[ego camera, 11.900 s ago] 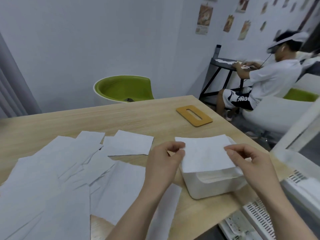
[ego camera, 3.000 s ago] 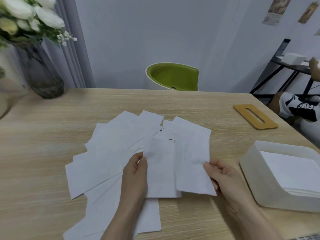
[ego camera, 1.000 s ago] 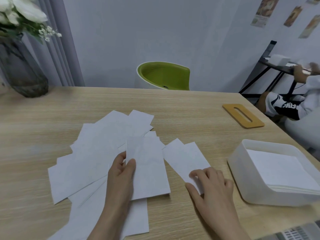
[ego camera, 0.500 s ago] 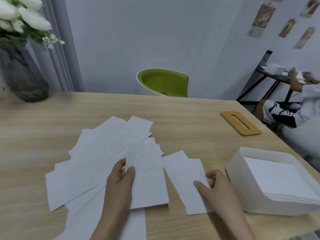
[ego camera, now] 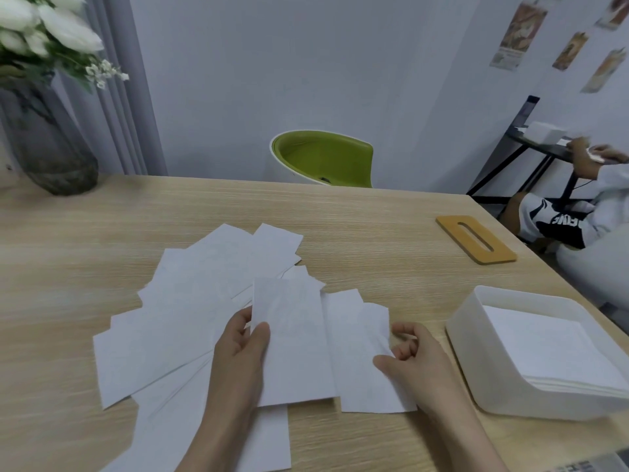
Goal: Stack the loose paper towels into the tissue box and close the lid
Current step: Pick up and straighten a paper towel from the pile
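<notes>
Wooden table point(ego camera: 340, 216), far edge running 9 to 3 o'clock, right edge slanting down toward 4 o'clock.

Loose paper towels point(ego camera: 190, 301) fanned across centre-left, overlapping, edges splayed toward 11 and 1 o'clock; the lowest sheets run off the near frame edge at 6 o'clock.

Left hand point(ego camera: 238, 356) pinches 1 upright towel point(ego camera: 292, 342) by its left edge, thumb on top, fingers behind. Right hand point(ego camera: 415, 362) pinches a second towel point(ego camera: 360, 362) at its right edge, fingers curled, thumb on the sheet. The 2 hands are apart, each clamped on its own sheet; the sheets overlap slightly.

White tissue box point(ego camera: 490, 376) at 4 o'clock, open-topped, close to the table's right edge, a flat stack of towels point(ego camera: 544, 345) inside. Box sits just beside the right hand, not touching.

Wooden slotted lid point(ego camera: 476, 238) at 2 o'clock, flat, near the right edge, well apart from the box.

Bare table between fan and lid, and along the whole far side. Glass vase with white flowers point(ego camera: 51, 137) at 10 o'clock corner. Green chair point(ego camera: 323, 158) behind far edge at 12. A seated person point(ego camera: 578, 212) at 3 o'clock, off the table.
</notes>
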Available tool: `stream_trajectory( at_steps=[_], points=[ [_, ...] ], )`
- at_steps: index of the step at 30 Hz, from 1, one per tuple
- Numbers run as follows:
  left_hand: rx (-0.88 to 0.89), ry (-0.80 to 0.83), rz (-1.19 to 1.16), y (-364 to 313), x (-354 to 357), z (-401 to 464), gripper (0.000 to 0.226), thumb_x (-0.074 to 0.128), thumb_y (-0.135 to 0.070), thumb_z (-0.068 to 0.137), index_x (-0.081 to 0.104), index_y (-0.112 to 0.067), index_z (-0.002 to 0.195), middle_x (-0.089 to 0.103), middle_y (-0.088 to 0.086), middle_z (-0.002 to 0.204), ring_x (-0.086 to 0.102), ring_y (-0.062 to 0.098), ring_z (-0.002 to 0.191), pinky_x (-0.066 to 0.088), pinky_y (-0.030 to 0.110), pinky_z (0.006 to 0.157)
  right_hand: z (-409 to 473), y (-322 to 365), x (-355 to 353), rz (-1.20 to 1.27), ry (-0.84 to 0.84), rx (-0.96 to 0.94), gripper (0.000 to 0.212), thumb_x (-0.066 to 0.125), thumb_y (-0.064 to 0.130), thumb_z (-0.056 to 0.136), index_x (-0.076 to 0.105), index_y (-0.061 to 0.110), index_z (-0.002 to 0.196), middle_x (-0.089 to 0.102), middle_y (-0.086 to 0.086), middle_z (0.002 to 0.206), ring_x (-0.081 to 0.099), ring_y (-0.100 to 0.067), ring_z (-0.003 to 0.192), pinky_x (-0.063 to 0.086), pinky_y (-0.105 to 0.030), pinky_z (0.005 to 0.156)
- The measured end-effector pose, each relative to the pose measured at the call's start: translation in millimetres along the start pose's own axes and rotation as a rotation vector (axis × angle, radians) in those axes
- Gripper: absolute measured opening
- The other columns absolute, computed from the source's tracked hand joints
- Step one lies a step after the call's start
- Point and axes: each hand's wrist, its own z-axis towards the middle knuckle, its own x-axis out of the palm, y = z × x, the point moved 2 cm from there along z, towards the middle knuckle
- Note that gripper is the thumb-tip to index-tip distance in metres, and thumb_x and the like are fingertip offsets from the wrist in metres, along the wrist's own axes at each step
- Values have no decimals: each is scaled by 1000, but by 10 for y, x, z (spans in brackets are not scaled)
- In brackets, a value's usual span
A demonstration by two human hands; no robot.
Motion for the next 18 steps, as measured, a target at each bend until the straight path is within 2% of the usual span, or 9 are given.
stream_trajectory(
  at_steps=[3,7,11,13,15,18],
  points=[
    [-3,-4,2,5,2,3,27,53,-13,97,67,-36,93,75,-2,89,71,17,80,52,34,70,4,-21,-7,5,30,0,47,77,13,69,54,27,108,58,2,72,59,-15,70,47,-34,70],
    [0,-1,0,4,2,8,25,52,-13,97,66,-34,95,75,-4,87,71,13,77,51,31,67,4,-22,-47,62,54,-3,27,77,25,72,63,25,95,66,-8,78,68,-26,77,47,-33,65],
    [2,7,7,1,9,4,24,52,-12,97,65,-32,96,74,-8,83,70,9,72,49,29,64,11,-40,-59,85,15,-48,8,72,25,78,67,18,80,54,4,61,56,-19,64,39,-32,63],
    [2,5,11,0,9,8,25,52,-11,97,65,-32,97,75,-5,85,70,12,75,50,31,66,8,-59,-54,28,-40,-78,12,69,26,79,64,20,71,48,13,52,50,-15,61,36,-32,62],
    [0,5,9,3,10,11,25,52,-11,97,66,-31,97,75,-1,87,71,17,78,53,36,70,-12,-65,-52,-58,-111,-110,16,66,30,79,61,26,65,51,12,52,50,-14,59,37,-33,60],
    [-3,12,0,12,7,9,24,53,-11,97,66,-31,97,75,1,86,71,21,80,54,40,75,-52,-51,-64,-132,-176,-145,14,64,31,81,65,31,67,63,12,63,58,-11,67,44,-33,63]
  ],
)
